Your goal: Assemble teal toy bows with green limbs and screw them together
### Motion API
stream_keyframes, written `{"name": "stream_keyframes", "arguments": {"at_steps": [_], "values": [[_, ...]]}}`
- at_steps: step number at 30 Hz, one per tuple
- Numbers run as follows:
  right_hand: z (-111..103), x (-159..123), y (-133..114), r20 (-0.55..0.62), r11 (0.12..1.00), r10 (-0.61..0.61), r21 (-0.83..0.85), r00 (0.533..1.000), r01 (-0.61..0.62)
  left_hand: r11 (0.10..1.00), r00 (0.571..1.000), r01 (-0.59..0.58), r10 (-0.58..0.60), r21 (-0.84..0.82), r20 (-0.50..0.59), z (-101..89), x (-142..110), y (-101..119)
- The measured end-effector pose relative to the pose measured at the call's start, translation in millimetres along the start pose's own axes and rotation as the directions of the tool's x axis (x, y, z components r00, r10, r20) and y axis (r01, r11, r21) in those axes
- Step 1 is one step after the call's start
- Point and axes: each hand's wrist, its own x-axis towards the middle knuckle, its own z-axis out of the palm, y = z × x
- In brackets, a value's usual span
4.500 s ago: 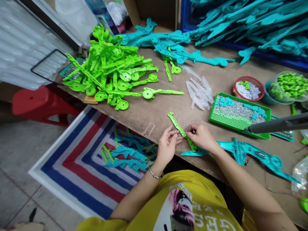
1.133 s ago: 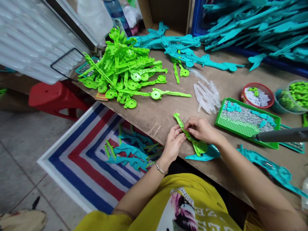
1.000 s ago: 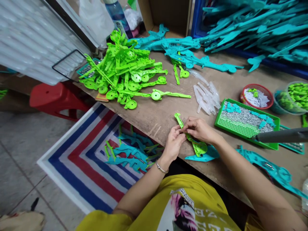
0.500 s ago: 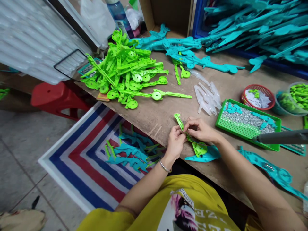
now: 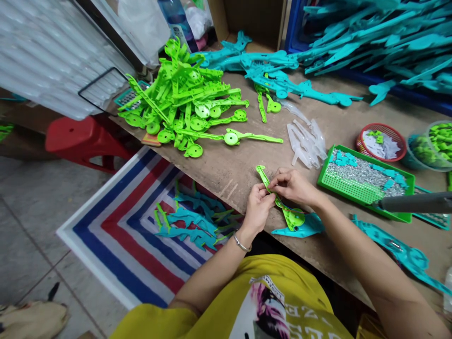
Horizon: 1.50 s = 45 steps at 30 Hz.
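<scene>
A long lime-green plastic part [image 5: 293,218] with a round disc at its near end lies slantwise at the table's front edge, over a teal plastic part [image 5: 310,226]. My left hand [image 5: 258,207] grips its middle, the thumb and fingers closed around it. Just across from that, my right hand [image 5: 294,187] has its fingertips pinched together against the same green part. Anything small between those fingertips is too hidden to make out. Beyond my right hand lie several clear plastic pieces [image 5: 306,143].
A heap of lime-green parts [image 5: 190,103] covers the table's left. Right of my hands stand a green tray [image 5: 353,192] of small metal pieces, a red basket [image 5: 402,153] and a dark grey tool [image 5: 416,202]. Behind are teal parts [image 5: 275,77]. A striped cloth-lined bin [image 5: 116,226] sits below left.
My right hand's fingers have come down closer to the green part, from a raised, curled pose to a pinch against it. The left hand keeps its grip. The view has shifted slightly.
</scene>
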Motion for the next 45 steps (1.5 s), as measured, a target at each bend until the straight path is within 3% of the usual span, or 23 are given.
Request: {"name": "stream_keyframes", "arguments": {"at_steps": [11, 16, 20, 25, 35, 42, 45], "values": [[-3.2, -4.5, -16.1, 0.025, 0.995, -0.03, 0.095, 0.999, 0.028, 0.997, 0.998, -0.068, 0.068, 0.036, -0.014, -2.4, 4.8, -10.1], [-2.4, -8.4, -30.4, 0.015, 0.995, -0.092, -0.023, 0.996, 0.092, 0.995, 0.996, -0.091, 0.091, 0.03, -0.006, -2.2, 5.3, -10.9], [1.2, -10.8, -37.8, -0.012, 0.992, -0.077, -0.103, 0.997, 0.076, 0.994, 0.994, -0.105, 0.105, 0.033, -0.016, -3.7, 5.9, -12.3], [2.5, -7.1, -28.1, -0.092, 0.992, -0.073, -0.111, 0.993, 0.063, 0.998, 0.998, -0.062, 0.062, 0.016, -0.01, -4.4, 6.5, -15.0], [7.7, 12.7, -11.3, -0.093, 0.998, 0.009, -0.054, 0.996, -0.014, 0.999, 0.999, -0.052, 0.052, 0.016, -0.013, -2.2, 5.0, -12.6], [21.2, 16.3, -4.2, -0.162, 0.989, 0.079, 0.133, 0.984, -0.058, 0.998, 0.998, -0.063, 0.063, 0.022, -0.021, -3.2, 5.3, -14.3], [18.9, 15.0, -8.1, -0.149, 0.997, 0.048, 0.059, 0.988, -0.04, 0.997, 0.997, -0.066, 0.067, 0.025, -0.023, -3.4, 5.6, -14.7]]}}
